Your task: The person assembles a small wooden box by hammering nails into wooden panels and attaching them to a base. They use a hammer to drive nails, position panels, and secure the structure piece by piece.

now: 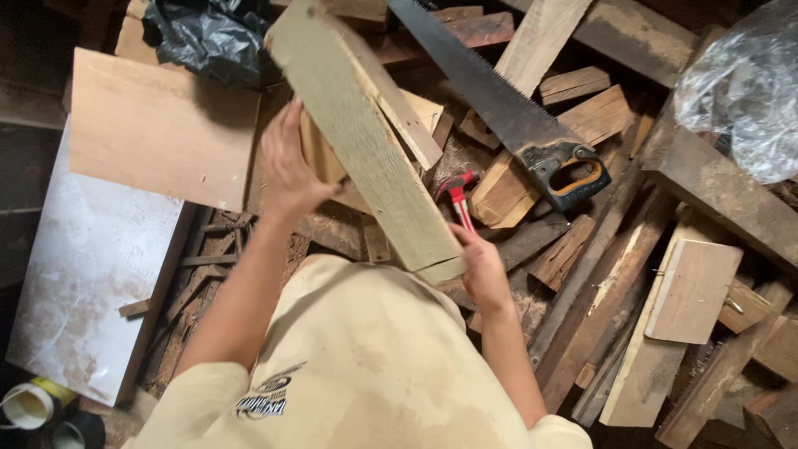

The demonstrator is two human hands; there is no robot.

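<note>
I hold a long greenish-grey wooden plank slanted from upper left down to my chest. My left hand grips its left edge about halfway along. My right hand holds the near lower end of the plank. Just past my right hand a hammer with a red handle lies on the scrap wood. A hand saw with a black and orange handle rests on the pile to the right of the plank.
Scrap boards and offcuts cover the floor on the right. A flat plywood sheet and a white panel lie on the left. A black plastic bag sits at the top, a clear plastic bag at upper right, tins at lower left.
</note>
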